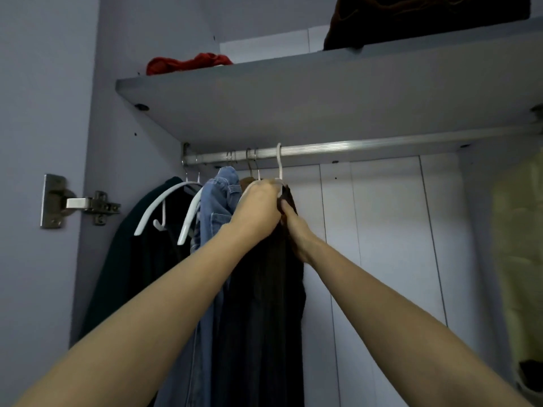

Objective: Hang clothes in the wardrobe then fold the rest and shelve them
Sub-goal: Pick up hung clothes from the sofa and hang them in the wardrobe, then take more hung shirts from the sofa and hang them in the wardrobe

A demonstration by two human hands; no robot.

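A white hanger (pixel 279 163) hooks over the metal wardrobe rail (pixel 367 146) and carries a dark garment (pixel 264 304) that hangs straight down. My left hand (pixel 257 210) grips the top of this garment at the hanger's shoulder. My right hand (pixel 296 230) holds the same garment from its right side, thumb pressed into the cloth just below the hanger. To the left on the rail hang a blue denim piece (pixel 220 201), a brown garment (pixel 246 181) mostly hidden, and a dark green garment (pixel 132 259) on white hangers.
A grey shelf (pixel 293 92) sits above the rail with red cloth (pixel 188 63) and a dark brown bundle (pixel 426 19) on top. A door hinge (pixel 76 202) is on the left wall. A pale yellow garment (pixel 520 245) hangs at the far right.
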